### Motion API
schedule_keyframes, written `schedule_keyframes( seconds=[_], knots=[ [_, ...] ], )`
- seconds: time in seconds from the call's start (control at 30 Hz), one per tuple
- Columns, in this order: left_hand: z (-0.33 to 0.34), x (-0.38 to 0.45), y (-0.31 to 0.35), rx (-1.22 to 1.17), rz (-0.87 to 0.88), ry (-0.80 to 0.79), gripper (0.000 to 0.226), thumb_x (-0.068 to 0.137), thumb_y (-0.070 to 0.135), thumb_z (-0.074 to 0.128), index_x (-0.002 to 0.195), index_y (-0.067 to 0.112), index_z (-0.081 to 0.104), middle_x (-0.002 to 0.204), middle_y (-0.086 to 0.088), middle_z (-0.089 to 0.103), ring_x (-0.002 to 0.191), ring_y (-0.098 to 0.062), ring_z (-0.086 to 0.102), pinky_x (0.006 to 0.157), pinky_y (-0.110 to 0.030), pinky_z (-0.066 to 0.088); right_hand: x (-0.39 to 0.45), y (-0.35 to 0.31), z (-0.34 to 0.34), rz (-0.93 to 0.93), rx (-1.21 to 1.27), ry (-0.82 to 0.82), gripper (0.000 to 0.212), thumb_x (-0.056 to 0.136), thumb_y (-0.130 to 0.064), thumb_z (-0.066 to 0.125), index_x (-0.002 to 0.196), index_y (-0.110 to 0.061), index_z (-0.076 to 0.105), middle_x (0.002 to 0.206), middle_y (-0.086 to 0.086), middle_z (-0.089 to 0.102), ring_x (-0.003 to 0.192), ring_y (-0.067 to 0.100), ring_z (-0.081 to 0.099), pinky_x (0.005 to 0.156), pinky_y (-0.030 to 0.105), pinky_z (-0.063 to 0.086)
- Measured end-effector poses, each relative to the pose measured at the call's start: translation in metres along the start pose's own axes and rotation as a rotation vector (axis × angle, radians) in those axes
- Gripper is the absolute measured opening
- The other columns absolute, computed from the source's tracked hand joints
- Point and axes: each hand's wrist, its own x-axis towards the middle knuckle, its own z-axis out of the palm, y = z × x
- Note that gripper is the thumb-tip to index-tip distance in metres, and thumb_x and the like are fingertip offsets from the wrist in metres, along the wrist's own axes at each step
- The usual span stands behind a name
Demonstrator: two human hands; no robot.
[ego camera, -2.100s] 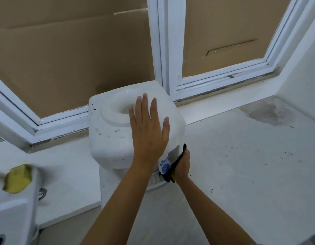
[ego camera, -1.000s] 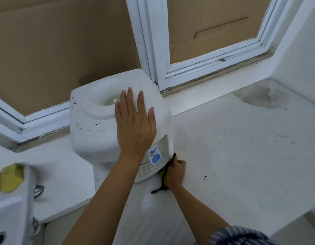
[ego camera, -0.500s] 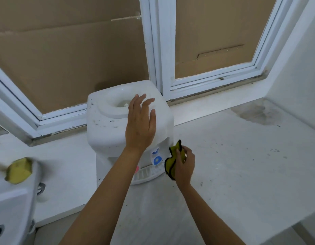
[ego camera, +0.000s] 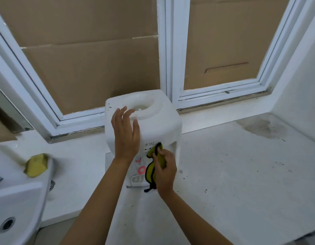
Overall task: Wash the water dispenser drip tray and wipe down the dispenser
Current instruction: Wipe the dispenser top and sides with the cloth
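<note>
The white water dispenser (ego camera: 153, 124) stands on the desk (ego camera: 232, 174) against the window frame; the left hand (ego camera: 126, 137) lies on its top front with fingers spread and relaxed. The right hand (ego camera: 164, 172) pinches a yellow cloth (ego camera: 150, 171) against the dispenser's front panel, just above the drip tray (ego camera: 137, 181); a yellow sponge (ego camera: 36, 167) rests on the sink (ego camera: 20, 200) edge at left.

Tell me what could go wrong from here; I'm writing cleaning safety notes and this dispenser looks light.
1. The left hand rests with straight fingers on the dispenser, not gripping it, so a hard push from the cloth in the right hand might slide or tip it.
2. The cloth hangs over the red tap; it could snag there.
3. Dark specks on the counter could get picked up and smeared.
</note>
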Motion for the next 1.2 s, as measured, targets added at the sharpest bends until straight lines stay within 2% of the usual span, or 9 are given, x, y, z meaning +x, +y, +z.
schedule_keyframes(
  seconds=[0.1,0.27,0.33,0.43,0.6,0.77,0.87,1.0,1.2],
  knots=[
    [-0.006,-0.007,0.001,-0.003,0.004,-0.013,0.034,0.097,0.019,0.043,0.129,0.012,0.051,0.143,-0.007,0.043,0.14,-0.022,0.028,0.113,-0.009,0.01,0.01,0.003,-0.011,-0.038,-0.04,-0.01,0.023,0.085,0.001,0.069,0.105,-0.011,0.068,0.101,0.001,0.063,0.098,0.014,0.062,0.087,0.026,0.051],
    [-0.016,-0.019,-0.005,-0.004,-0.007,-0.038,0.035,0.097,0.024,0.042,0.13,0.015,0.05,0.144,-0.003,0.041,0.14,-0.017,0.025,0.112,-0.006,0.011,0.047,0.0,-0.023,-0.01,-0.025,0.213,0.019,0.087,0.003,0.067,0.104,-0.006,0.069,0.098,0.005,0.065,0.095,0.011,0.063,0.085,0.022,0.051],
    [-0.02,-0.022,-0.007,0.002,-0.02,-0.038,0.037,0.096,0.027,0.041,0.13,0.016,0.05,0.145,-0.002,0.04,0.139,-0.016,0.026,0.111,-0.006,0.01,0.06,0.003,-0.025,0.088,0.014,0.258,0.017,0.09,-0.003,0.066,0.106,-0.007,0.069,0.099,0.003,0.066,0.095,0.006,0.062,0.084,0.017,0.049],
    [-0.023,-0.024,-0.009,-0.004,-0.026,-0.035,0.036,0.096,0.027,0.041,0.13,0.016,0.05,0.145,-0.002,0.039,0.139,-0.016,0.025,0.113,-0.015,0.016,0.077,0.014,-0.028,0.29,-0.007,0.316,0.018,0.094,-0.019,0.062,0.11,-0.013,0.068,0.105,-0.001,0.068,0.099,0.009,0.061,0.09,0.023,0.049],
    [-0.02,-0.026,-0.006,-0.011,-0.037,-0.05,0.04,0.096,0.034,0.04,0.13,0.016,0.049,0.144,-0.002,0.039,0.138,-0.016,0.027,0.113,-0.021,0.02,0.087,0.042,-0.056,0.585,-0.195,0.141,0.025,0.098,-0.022,0.055,0.114,-0.006,0.065,0.11,0.006,0.066,0.103,0.021,0.059,0.085,0.021,0.039],
    [-0.005,-0.026,0.005,0.015,0.025,-0.093,0.038,0.096,0.03,0.043,0.13,0.015,0.049,0.144,-0.004,0.04,0.138,-0.017,0.028,0.114,-0.009,0.01,0.081,0.041,-0.075,0.58,-0.147,0.262,0.024,0.096,-0.026,0.058,0.115,-0.011,0.065,0.105,0.0,0.064,0.1,0.016,0.059,0.087,0.025,0.044],
    [0.009,-0.024,0.013,0.042,0.079,-0.14,0.04,0.098,0.028,0.041,0.134,0.013,0.046,0.149,-0.005,0.036,0.141,-0.019,0.024,0.12,-0.032,0.02,0.083,0.029,-0.061,0.448,-0.09,0.182,0.023,0.094,-0.026,0.062,0.115,-0.022,0.068,0.106,-0.01,0.066,0.101,0.002,0.06,0.092,0.016,0.045],
    [0.029,-0.025,0.016,0.168,0.126,-0.205,0.05,0.099,0.033,0.035,0.145,0.012,0.034,0.158,-0.007,0.023,0.147,-0.022,0.014,0.121,-0.047,0.014,0.073,0.03,-0.044,0.388,0.022,0.218,0.025,0.092,-0.013,0.065,0.116,-0.022,0.069,0.1,-0.02,0.064,0.087,-0.019,0.058,0.075,-0.002,0.042],
    [0.043,-0.028,0.006,0.416,0.197,-0.204,0.058,0.1,0.036,0.034,0.15,0.006,0.027,0.159,-0.014,0.017,0.149,-0.028,0.011,0.12,-0.05,0.012,0.045,0.084,-0.053,0.539,0.03,0.239,0.022,0.086,-0.002,0.069,0.105,-0.012,0.073,0.099,0.003,0.073,0.086,0.005,0.07,0.082,0.013,0.053]
  ],
)
